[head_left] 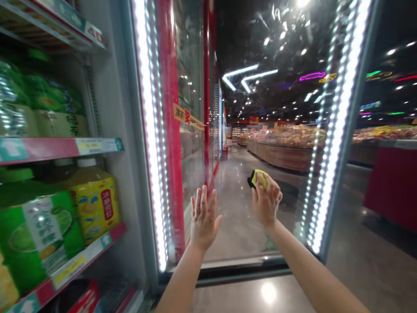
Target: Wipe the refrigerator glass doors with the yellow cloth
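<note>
A glass door (237, 217) with bright LED strips down both sides and a dark bottom frame stands in front of me. Against or just before the lower left part of the pane, my left hand (205, 217) is raised flat, fingers stretched and holding nothing. To its right, my right hand (267, 200) grips a yellow and black cloth or sponge (260, 178) at the glass, its fingers bent over it. Whether the left palm touches the pane cannot be made out. Hazy smears show on the glass.
At the left, cooler shelves (58, 149) hold green bottles (39, 234) and a yellow-labelled bottle (94, 200). Red-framed cooler doors (208, 95) line the aisle beyond the glass. Produce displays (286, 152) and a red stand (394, 187) are at the right.
</note>
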Available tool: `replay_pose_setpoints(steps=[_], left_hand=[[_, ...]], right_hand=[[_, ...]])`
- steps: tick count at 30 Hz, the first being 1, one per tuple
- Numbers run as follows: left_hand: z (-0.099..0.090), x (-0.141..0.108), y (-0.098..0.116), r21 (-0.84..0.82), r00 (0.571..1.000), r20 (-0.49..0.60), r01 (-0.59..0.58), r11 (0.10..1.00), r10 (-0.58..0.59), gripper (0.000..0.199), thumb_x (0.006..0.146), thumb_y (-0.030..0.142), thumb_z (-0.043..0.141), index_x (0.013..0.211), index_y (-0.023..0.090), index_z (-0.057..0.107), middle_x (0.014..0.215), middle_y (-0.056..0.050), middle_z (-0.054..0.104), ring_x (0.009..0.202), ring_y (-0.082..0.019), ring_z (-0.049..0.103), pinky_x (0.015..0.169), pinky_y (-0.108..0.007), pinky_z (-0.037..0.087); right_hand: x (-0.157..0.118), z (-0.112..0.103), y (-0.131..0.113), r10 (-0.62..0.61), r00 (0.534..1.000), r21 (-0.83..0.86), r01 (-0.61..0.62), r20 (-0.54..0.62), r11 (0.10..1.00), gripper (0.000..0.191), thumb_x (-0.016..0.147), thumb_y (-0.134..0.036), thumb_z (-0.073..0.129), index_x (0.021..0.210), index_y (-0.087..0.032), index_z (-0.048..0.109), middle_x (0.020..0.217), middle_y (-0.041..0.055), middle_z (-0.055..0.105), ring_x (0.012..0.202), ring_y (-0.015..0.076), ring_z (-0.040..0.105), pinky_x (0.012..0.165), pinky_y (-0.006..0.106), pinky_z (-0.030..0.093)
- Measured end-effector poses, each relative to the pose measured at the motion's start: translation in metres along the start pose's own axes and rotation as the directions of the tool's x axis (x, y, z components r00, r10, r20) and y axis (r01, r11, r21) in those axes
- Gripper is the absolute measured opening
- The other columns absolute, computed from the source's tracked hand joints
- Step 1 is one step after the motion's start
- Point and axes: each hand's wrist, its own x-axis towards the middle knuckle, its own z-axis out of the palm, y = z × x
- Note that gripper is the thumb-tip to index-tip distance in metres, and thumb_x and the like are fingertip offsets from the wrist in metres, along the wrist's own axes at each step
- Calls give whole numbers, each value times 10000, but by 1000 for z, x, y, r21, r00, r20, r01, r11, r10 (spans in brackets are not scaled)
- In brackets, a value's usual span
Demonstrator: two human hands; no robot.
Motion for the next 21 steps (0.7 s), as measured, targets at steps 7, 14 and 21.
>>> replay_pose_setpoints(steps=[7, 14, 21], left_hand=[[2, 47, 22, 38, 995, 14, -100, 994, 99, 1116, 853, 207, 743, 1647, 239, -41, 1710, -183, 160, 1584, -353, 91, 1248, -631, 241], [9, 65, 31, 34, 973, 70, -221, 975, 218, 1104, 853, 223, 746, 1648, 224, -19, 1708, -181, 156, 1583, -350, 75, 1254, -618, 234], [33, 85, 59, 8, 950, 127, -289, 957, 286, 1125, 822, 260, 780, 1650, 221, 20, 1709, -160, 156, 1585, -322, 29, 1281, -596, 167]], right_hand=[[60, 32, -15, -202, 977, 30, 201, 68, 979, 531, 1011, -257, 504, 1524, -386, 461, 1411, 64, 608, 1331, 275, 463, 1003, 439, 410], [25, 32, 64, 315, 949, -94, -315, -15, 945, 596, 1000, -319, 463, 1580, -210, 378, 1464, 196, 514, 1271, 347, 465, 959, 525, 451], [23, 37, 80, -82, 978, -49, 93, 193, 994, 563, 982, -199, 518, 1538, -262, 458, 1450, 137, 560, 1377, 283, 410, 1068, 449, 402]])
